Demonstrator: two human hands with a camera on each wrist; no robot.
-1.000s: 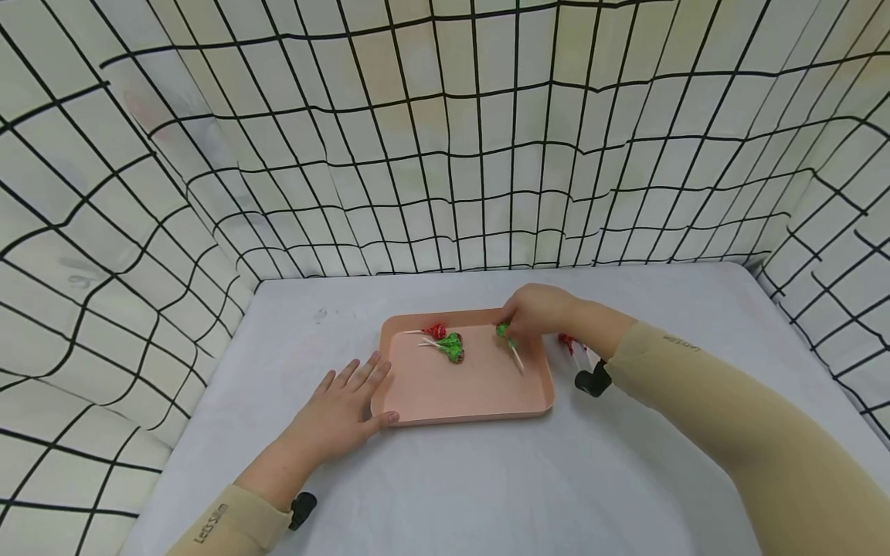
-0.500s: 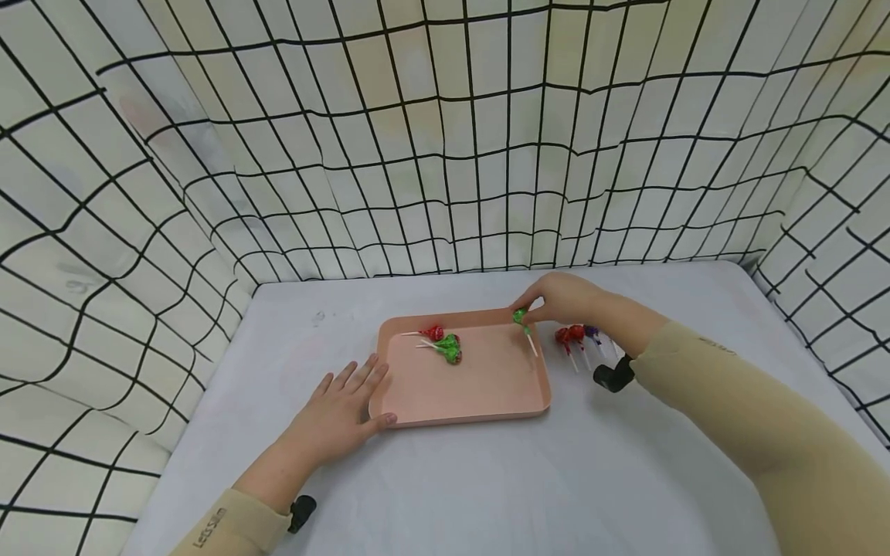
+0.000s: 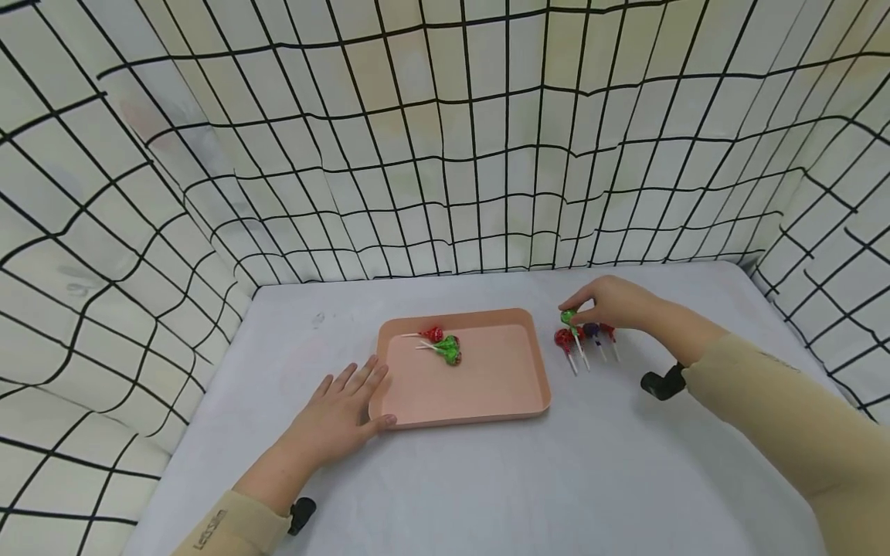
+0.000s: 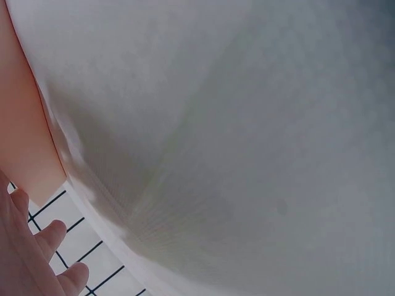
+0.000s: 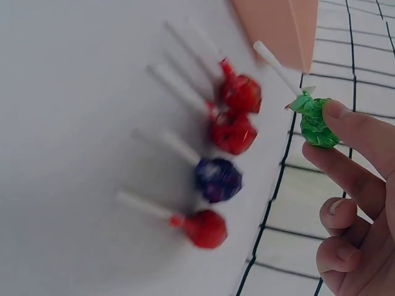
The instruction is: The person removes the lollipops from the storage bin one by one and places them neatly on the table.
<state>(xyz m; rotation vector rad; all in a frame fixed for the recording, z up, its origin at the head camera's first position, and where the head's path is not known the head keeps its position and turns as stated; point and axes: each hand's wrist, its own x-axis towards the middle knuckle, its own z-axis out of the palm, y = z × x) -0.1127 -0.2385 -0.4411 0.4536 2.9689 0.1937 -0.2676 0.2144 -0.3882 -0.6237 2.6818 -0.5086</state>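
My right hand pinches a green-wrapped lollipop by its candy end between thumb and forefinger, its white stick pointing away. It hovers over a row of lollipops on the table: two red ones, a purple one and another red one. At the left edge of the pink tray, my left hand lies with fingers spread, thumb on the near rim. Inside the tray sit a red lollipop and, just below it, green lollipops; their sticks overlap, so I cannot tell how many.
A white cloth covers the table. White walls with a black grid rise behind and at both sides. A black wrist camera sits under the right sleeve, and another under the left.
My right hand has lifted the green lollipop out of the tray's right side and carried it right, over the row of lollipops. The left hand stays in place.
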